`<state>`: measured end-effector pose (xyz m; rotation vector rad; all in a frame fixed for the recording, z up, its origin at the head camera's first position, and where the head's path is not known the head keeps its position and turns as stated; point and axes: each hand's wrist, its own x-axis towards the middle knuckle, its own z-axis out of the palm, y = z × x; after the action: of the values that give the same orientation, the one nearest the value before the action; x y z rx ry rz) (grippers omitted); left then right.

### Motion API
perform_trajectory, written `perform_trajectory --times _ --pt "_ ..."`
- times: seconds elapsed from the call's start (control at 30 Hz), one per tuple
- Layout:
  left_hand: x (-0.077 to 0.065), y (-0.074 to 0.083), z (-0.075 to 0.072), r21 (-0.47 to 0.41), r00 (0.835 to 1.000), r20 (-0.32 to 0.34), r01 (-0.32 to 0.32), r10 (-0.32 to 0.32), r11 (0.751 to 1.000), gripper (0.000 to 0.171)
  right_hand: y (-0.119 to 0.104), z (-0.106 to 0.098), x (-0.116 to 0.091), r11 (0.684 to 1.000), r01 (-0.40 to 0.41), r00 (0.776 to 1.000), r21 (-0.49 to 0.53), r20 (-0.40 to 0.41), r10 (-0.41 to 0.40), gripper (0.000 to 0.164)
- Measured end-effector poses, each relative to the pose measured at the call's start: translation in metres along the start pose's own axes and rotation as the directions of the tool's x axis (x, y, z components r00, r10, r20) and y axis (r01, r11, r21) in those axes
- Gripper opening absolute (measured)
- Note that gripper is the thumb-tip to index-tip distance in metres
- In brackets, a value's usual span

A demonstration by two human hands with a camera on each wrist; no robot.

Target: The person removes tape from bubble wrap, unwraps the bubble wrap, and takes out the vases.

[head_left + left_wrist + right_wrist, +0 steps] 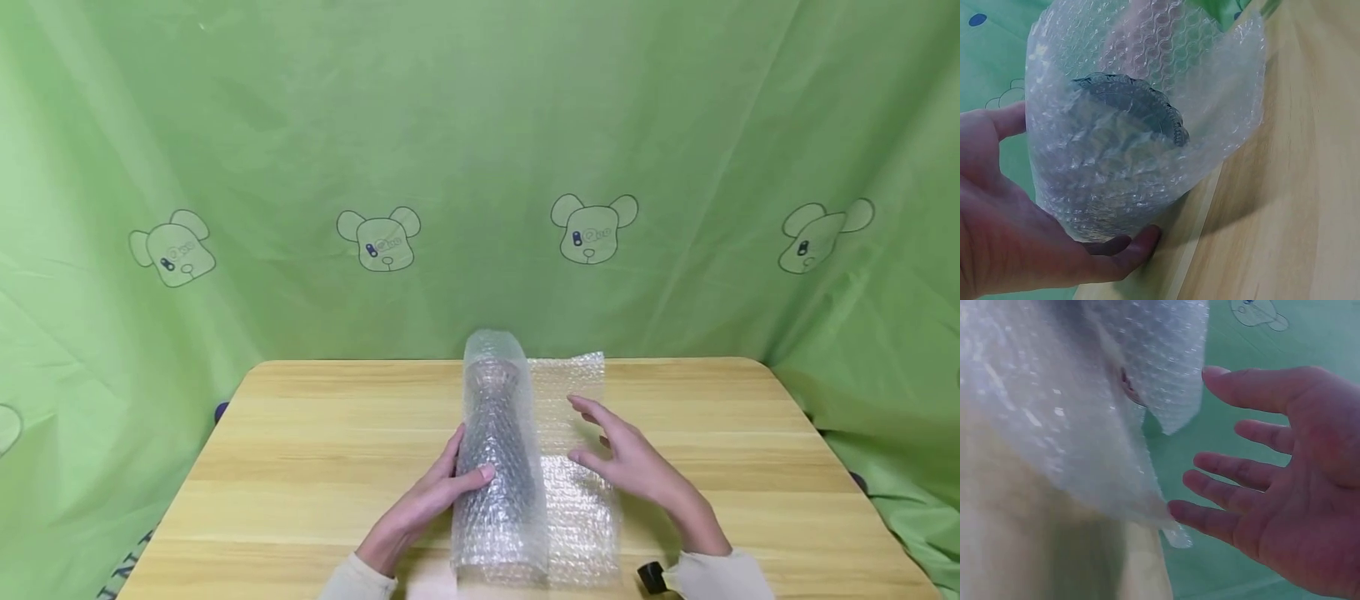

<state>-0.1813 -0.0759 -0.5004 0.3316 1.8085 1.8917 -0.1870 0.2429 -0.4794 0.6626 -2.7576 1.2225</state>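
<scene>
A tall glass vase (pixel 495 433) lies on the table, rolled in bubble wrap (pixel 581 508). One end of the wrap stands out past the vase's narrow neck, and a loose sheet spreads flat to its right. My left hand (pixel 427 497) grips the wrapped vase from the left, thumb on top and fingers along its side. In the left wrist view a scalloped glass edge (pixel 1175 119) shows inside the open end of the wrap. Over the loose sheet hovers my right hand (pixel 633 462), fingers spread and holding nothing; the right wrist view shows its palm (pixel 1316 487) beside the wrap's edge.
The light wooden table (pixel 315 433) extends to both sides, its far edge close behind the wrap. A green curtain (pixel 480 125) printed with bear faces hangs around the back and sides. A small black object (pixel 652 577) sits by my right sleeve.
</scene>
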Motion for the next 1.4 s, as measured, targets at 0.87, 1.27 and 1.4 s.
perform_trajectory --times 0.87,1.27,1.4 --pt "-0.012 0.014 -0.009 0.045 1.0 -0.027 0.015 -0.014 0.999 0.103 0.002 0.021 -0.01 0.974 -0.097 0.964 -0.204 0.226 0.143 0.096" --pt "-0.017 0.026 -0.002 0.129 0.996 -0.086 0.016 -0.005 0.991 0.112 -0.002 0.021 -0.013 0.969 -0.098 0.952 -0.227 0.262 0.158 0.099" --pt "-0.021 0.031 0.004 0.272 0.994 -0.099 -0.024 0.053 0.962 0.112 -0.001 0.021 -0.013 0.97 -0.106 0.951 -0.218 0.262 0.163 0.099"
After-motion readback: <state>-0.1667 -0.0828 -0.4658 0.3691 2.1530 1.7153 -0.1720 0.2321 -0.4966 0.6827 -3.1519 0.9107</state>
